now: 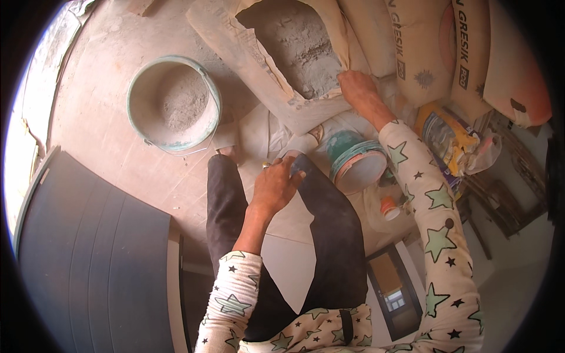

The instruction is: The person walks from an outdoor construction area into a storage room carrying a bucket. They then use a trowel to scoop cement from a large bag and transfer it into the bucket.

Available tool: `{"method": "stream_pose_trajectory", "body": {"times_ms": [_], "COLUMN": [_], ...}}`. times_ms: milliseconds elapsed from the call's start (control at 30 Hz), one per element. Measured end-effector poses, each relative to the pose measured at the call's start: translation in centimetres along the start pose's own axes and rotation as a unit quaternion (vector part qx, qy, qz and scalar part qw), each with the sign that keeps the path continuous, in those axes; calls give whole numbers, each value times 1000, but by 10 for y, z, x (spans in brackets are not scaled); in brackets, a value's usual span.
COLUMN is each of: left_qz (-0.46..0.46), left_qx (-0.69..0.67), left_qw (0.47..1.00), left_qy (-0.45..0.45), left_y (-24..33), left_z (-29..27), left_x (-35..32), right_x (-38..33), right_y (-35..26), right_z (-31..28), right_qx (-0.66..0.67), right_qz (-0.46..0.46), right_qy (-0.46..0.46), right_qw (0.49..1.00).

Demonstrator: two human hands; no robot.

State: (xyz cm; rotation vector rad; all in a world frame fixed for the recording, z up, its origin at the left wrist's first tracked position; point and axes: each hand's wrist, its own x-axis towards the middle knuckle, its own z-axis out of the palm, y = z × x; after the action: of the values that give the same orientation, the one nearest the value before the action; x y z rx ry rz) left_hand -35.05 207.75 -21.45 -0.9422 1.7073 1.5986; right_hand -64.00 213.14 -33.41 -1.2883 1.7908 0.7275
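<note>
An open paper sack of grey cement powder lies in front of me with a wide torn opening. At the right edge of that opening, my right hand is closed on the torn paper of the cement sack. My left hand is held above my knees, its fingers curled. A small yellowish bit shows at its fingertips, too small to name. Left of the sack stands a round bucket with a wire handle, holding a heap of grey powder.
Full paper sacks are stacked at the right. Below my right forearm sits a green pail, with a small orange cup near it. Yellow and purple packaging lies farther right. A dark panel fills the lower left.
</note>
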Motion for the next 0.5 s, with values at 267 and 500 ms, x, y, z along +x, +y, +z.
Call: {"method": "stream_pose_trajectory", "body": {"times_ms": [267,500], "left_qz": [8,-15], "left_qx": [4,2], "left_qw": [1000,1000], "left_qy": [4,-14], "left_y": [-2,11], "left_z": [-2,-10], "left_x": [-2,-5], "right_x": [-10,-14], "right_y": [9,1], "right_z": [30,48], "right_qx": [86,209], "right_qz": [7,36], "right_qy": [-23,-40], "right_qw": [996,976]}}
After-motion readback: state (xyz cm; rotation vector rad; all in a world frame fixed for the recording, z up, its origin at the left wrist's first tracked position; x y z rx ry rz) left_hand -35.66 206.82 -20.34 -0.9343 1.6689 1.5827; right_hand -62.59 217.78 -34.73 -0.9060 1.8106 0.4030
